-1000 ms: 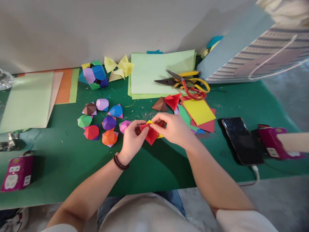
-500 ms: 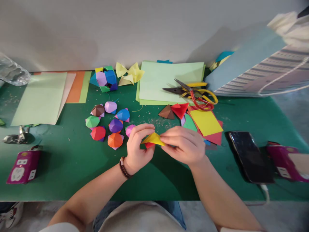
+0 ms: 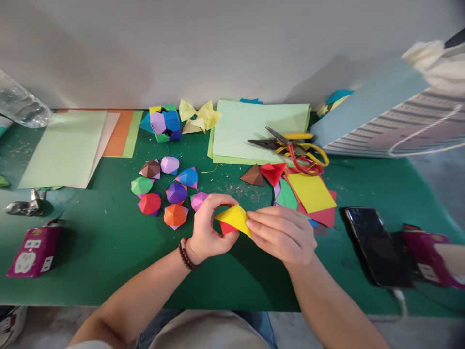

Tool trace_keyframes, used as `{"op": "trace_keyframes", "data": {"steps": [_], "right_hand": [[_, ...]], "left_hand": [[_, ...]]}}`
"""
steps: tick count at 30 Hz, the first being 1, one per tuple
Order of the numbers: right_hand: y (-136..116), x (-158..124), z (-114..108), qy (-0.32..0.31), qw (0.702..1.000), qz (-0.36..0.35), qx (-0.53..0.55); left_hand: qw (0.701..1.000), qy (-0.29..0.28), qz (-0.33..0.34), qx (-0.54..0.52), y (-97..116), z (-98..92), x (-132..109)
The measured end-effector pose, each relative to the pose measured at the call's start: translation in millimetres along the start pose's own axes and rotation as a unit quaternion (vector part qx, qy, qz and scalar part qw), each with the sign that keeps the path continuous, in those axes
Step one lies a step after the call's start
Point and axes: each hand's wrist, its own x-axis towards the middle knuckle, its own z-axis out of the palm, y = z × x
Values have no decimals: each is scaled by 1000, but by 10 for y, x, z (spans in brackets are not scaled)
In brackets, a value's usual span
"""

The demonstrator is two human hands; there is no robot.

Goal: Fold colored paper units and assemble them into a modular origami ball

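Several folded paper balls (image 3: 177, 193) are sitting on the green surface (image 3: 98, 247) just beside my left hand (image 3: 212, 227), which is curling closed around the red underside of a folded yellow-and-red paper piece (image 3: 233, 218). That piece is staying between my hands, above the surface, while my right hand (image 3: 281, 235) is pressing its straightened fingers (image 3: 265, 225) against the yellow edge. Red-handled scissors (image 3: 300, 157) are lying farther up, and a phone (image 3: 374, 247) is lying off to the right.

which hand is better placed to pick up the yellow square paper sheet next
Right, probably: the right hand sits closest, just below the yellow square paper sheet, while the left hand grips the other side of the folded yellow and red paper piece, farther off.
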Motion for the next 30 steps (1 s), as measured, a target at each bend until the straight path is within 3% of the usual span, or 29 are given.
{"op": "trace_keyframes", "data": {"steps": [5,10,16,25,30], "right_hand": [[20,-49,-27,-11,1000,-6,-5],[15,-1,-13,-38,999,2,1],[31,62,21,-60,996,52,29],[-39,130,108,-87,954,277,79],[-5,102,111,-136,913,375,85]], "left_hand": [[1000,-18,10,3,-14,10,-10],[1000,16,-1,21,-43,-10,4],[998,32,-62,7,-63,1,13],[975,47,-217,24,-44,26,45],[968,-17,-239,76,-15,48,70]]}}
